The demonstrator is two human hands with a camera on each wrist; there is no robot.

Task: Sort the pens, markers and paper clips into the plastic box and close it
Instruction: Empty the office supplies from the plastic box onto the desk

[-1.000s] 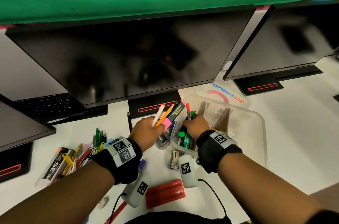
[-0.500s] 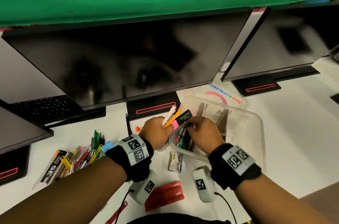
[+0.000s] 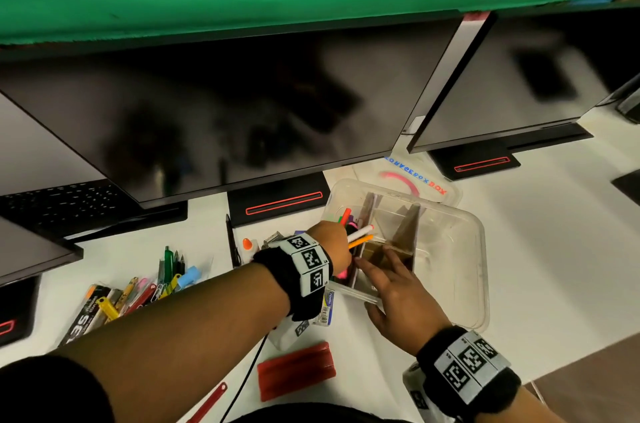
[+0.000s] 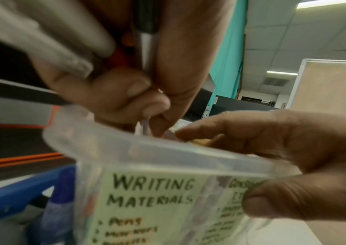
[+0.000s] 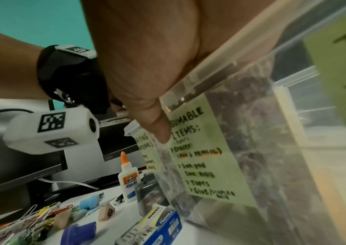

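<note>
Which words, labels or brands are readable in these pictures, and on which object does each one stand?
"WRITING MATERIALS", "Pens": green note on the plastic box.
"ITEMS:", "Eraser", "Ink pad", "Tape": second green note on the box.
"ELMER'S Glue All": glue bottle.
"BOX": box lid, seen upside down.
"35": black tube.
Blue packet: print too blurred.

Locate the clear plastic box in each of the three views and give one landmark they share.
Head: plastic box right of centre, beyond both hands.
Left wrist: its front wall fills the lower middle, under the fingers.
Right wrist: its wall fills the right half.
Shared landmark: the right hand holding the box's near rim.
</note>
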